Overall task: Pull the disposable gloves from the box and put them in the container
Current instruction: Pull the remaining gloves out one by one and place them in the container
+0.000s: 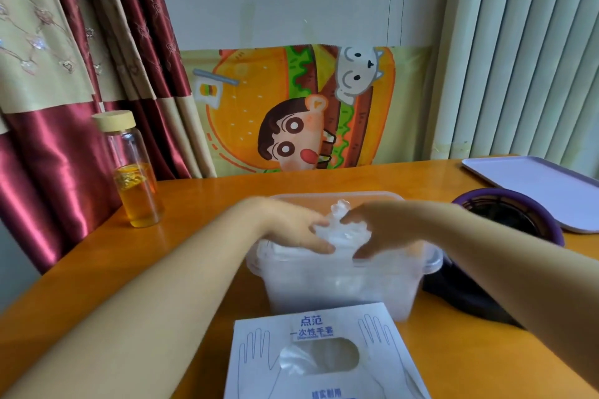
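Observation:
A white glove box [321, 363] with blue print lies at the near table edge, a clear glove poking from its oval slot [311, 359]. Behind it stands a translucent plastic container [340, 288]. Crumpled clear gloves [343, 230] heap up above the container's rim. My left hand [295, 227] and my right hand [379, 227] are both on that heap from either side, fingers spread and bent down onto the plastic. Whether the fingers pinch the gloves or only press them is blurred.
A glass bottle [136, 172] with amber liquid and a pale lid stands at the left. A purple-rimmed dark bowl [509, 214] sits right of the container, and a lilac tray [534, 185] lies at the far right. The table is orange wood [194, 204].

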{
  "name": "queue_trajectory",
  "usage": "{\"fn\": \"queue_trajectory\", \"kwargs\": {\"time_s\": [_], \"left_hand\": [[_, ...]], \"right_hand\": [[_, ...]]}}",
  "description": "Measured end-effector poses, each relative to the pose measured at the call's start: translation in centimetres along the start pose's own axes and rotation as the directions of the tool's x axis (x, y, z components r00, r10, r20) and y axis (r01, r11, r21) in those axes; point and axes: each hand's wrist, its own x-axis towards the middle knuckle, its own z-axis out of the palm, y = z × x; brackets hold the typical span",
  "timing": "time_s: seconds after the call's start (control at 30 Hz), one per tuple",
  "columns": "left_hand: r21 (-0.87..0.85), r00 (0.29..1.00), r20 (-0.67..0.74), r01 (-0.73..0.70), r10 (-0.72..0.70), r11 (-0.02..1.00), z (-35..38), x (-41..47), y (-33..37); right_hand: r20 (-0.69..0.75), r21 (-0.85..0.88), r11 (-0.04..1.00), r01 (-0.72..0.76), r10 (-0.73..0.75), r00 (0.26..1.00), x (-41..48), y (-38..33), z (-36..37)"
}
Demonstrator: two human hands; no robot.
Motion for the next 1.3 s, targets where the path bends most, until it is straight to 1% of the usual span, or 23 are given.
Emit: {"fn": "queue_trajectory", "kwargs": {"time_s": [0.03, 0.1, 0.13, 0.17, 0.2, 0.23, 0.3, 0.37, 0.43, 0.53, 0.6, 0.63, 0.7, 0.77, 0.9, 1.0, 1.1, 1.2, 1.3], "left_hand": [[-0.046, 0.995, -0.090, -0.039, 0.035, 0.998, -0.4, -1.6, 0.2], [-0.119, 0.943, -0.316, -0.145, 0.101, 0.982, -0.4, -4.8, 0.1], [-0.184, 0.914, -0.392, -0.193, 0.108, 0.964, 0.1, -6.4, 0.0], [-0.258, 0.905, -0.411, -0.227, 0.106, 0.939, 0.9, -7.8, -0.2], [-0.317, 0.917, -0.385, -0.237, 0.103, 0.918, 2.1, -9.1, -0.3], [-0.329, 0.936, -0.336, -0.220, 0.104, 0.918, 3.2, -10.0, -0.4], [-0.224, 0.972, -0.223, -0.130, 0.079, 0.966, 5.4, -10.6, -0.7], [-0.092, 0.991, -0.130, -0.053, 0.041, 0.994, 7.6, -10.6, -0.9], [-0.022, 0.998, -0.066, -0.026, 0.024, 0.999, 9.1, -10.0, -0.9], [-0.019, 0.999, -0.023, -0.033, 0.033, 0.999, 10.5, -9.5, -0.9], [-0.008, 1.000, -0.022, -0.017, 0.017, 1.000, 10.7, -9.3, -1.0], [-0.002, 1.000, -0.021, -0.010, 0.010, 1.000, 10.8, -9.3, -1.0], [0.000, 1.000, -0.016, -0.005, 0.005, 1.000, 10.8, -9.2, -1.1], [0.001, 1.000, -0.012, -0.007, 0.007, 1.000, 10.8, -9.1, -1.1], [0.018, 1.000, -0.002, -0.003, 0.003, 1.000, 10.8, -8.9, -1.0], [0.026, 1.000, -0.014, -0.004, 0.004, 1.000, 10.8, -8.8, -1.1], [0.010, 1.000, -0.029, 0.003, -0.003, 1.000, 11.0, -8.7, -1.1], [0.010, 0.999, -0.031, 0.010, -0.010, 1.000, 11.1, -8.7, -1.0], [-0.031, 1.000, -0.015, -0.004, 0.004, 1.000, 11.0, -8.7, -0.9]], "right_hand": [[-0.085, 0.006, 1.000, 0.016, -0.015, 0.996, -1.3, -0.5, -1.0], [-0.271, 0.037, 0.995, 0.094, -0.080, 0.959, -3.6, -1.5, -2.1], [-0.343, 0.068, 0.985, 0.157, -0.125, 0.931, -4.7, -2.2, -2.2], [-0.363, 0.105, 0.969, 0.223, -0.171, 0.916, -5.8, -3.0, -1.9], [-0.323, 0.135, 0.953, 0.273, -0.218, 0.921, -6.8, -3.9, -1.2], [-0.242, 0.151, 0.941, 0.302, -0.261, 0.934, -7.5, -4.7, 0.0], [-0.079, 0.088, 0.939, 0.333, -0.327, 0.942, -7.7, -6.0, 2.9], [-0.007, -0.039, 0.934, 0.356, -0.356, 0.934, -7.2, -6.9, 5.4], [-0.001, -0.142, 0.912, 0.384, -0.388, 0.922, -6.2, -7.0, 6.7], [-0.016, -0.293, 0.847, 0.444, -0.468, 0.883, -5.4, -6.9, 7.3], [0.016, -0.295, 0.826, 0.480, -0.498, 0.867, -4.7, -7.1, 7.8], [0.029, -0.300, 0.830, 0.470, -0.485, 0.874, -4.3, -7.2, 8.1], [-0.002, -0.277, 0.853, 0.442, -0.461, 0.888, -3.7, -7.5, 8.6], [-0.039, -0.274, 0.849, 0.451, -0.479, 0.877, -3.3, -7.5, 8.9], [-0.054, -0.253, 0.847, 0.467, -0.495, 0.867, -3.6, -7.1, 9.0], [-0.083, -0.204, 0.865, 0.459, -0.482, 0.872, -4.4, -6.9, 8.5], [-0.208, -0.108, 0.892, 0.439, -0.452, 0.867, -5.3, -6.4, 7.9], [-0.331, -0.031, 0.902, 0.430, -0.415, 0.847, -5.8, -6.5, 7.6], [-0.456, 0.080, 0.913, 0.401, -0.324, 0.829, -6.0, -7.1, 6.7]]}}
